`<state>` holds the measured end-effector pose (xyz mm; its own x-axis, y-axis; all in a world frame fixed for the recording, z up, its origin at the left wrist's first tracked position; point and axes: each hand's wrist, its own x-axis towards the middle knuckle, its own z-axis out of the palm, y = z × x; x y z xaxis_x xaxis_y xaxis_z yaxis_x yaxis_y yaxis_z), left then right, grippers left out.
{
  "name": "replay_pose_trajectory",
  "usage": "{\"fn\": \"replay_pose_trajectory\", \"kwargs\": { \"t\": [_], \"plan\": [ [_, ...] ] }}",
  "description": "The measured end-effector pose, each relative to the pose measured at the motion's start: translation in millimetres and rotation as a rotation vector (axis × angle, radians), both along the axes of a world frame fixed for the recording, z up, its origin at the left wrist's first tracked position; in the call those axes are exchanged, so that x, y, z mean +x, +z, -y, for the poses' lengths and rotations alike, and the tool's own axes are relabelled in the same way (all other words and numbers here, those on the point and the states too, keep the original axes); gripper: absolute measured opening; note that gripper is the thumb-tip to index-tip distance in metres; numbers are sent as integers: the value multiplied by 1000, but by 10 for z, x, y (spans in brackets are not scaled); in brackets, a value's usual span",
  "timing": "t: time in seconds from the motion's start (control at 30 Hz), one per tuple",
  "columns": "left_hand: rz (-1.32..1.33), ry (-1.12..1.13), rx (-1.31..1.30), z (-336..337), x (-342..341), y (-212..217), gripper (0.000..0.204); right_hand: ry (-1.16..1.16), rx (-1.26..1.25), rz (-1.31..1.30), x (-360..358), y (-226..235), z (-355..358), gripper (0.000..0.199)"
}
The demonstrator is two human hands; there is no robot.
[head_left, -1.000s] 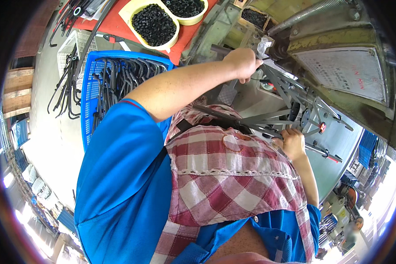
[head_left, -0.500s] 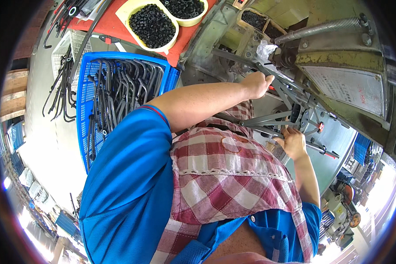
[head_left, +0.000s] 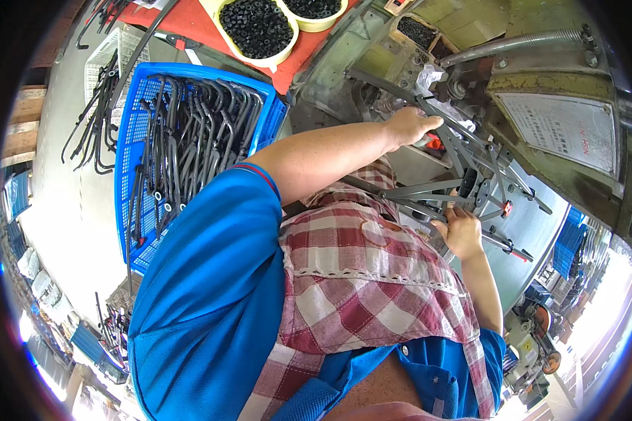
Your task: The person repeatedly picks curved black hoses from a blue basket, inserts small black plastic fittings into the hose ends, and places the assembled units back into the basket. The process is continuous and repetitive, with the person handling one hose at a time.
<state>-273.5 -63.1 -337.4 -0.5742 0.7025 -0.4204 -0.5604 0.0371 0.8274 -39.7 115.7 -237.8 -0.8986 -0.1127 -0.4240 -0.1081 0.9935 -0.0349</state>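
My left hand [head_left: 409, 126] reaches far forward and closes on a grey metal rod [head_left: 463, 137] of the green machine [head_left: 541, 91]. Lower and nearer to me, my right hand [head_left: 462, 233] grips one arm of the grey spoked lever [head_left: 428, 191] on the machine's front. A red and white checked apron [head_left: 372, 281] over a blue shirt fills the lower middle of the view and hides what lies beneath my arms.
A blue plastic basket [head_left: 130, 140] holding several bent black tubes stands at my left. Behind it, yellow bowls [head_left: 256, 28] of small black parts sit on a red surface. More black tubes [head_left: 95, 112] lie on the floor at far left.
My left hand has moved down and right along the machine onto the grey rod. The view has tilted, so more of the blue basket shows. My right hand stays on the lever.
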Motion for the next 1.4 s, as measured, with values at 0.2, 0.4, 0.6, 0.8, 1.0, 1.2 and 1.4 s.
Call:
{"fn": "replay_pose_trajectory", "kwargs": {
  "t": [0.2, 0.4, 0.6, 0.8, 1.0, 1.2, 1.4],
  "plan": [
    [13, 41, 5, -9, -29, -6, 47, 9, -1, -21, -31, -64, 28, 49],
    [42, 88, -9, -56, 38, 10, 44, 25, -29, -67, 13, -173, -46, 50],
    [81, 122, 46, -49, 68, 189, 42, 19, -32, -92, 76, -294, -114, 50],
    [102, 71, -12, 5, 41, 361, 38, 51, -65, -119, 164, -190, -114, 49],
    [60, 91, -1, 2, 85, 286, 38, 91, -55, -110, 145, -225, -117, 46],
    [19, 96, 40, 31, 174, 421, 39, 56, -7, -107, 164, -170, -91, 48],
    [-354, -44, 156, 58, 315, 518, 35, 43, 46, -93, 231, -69, -83, 52]
  ]
}}
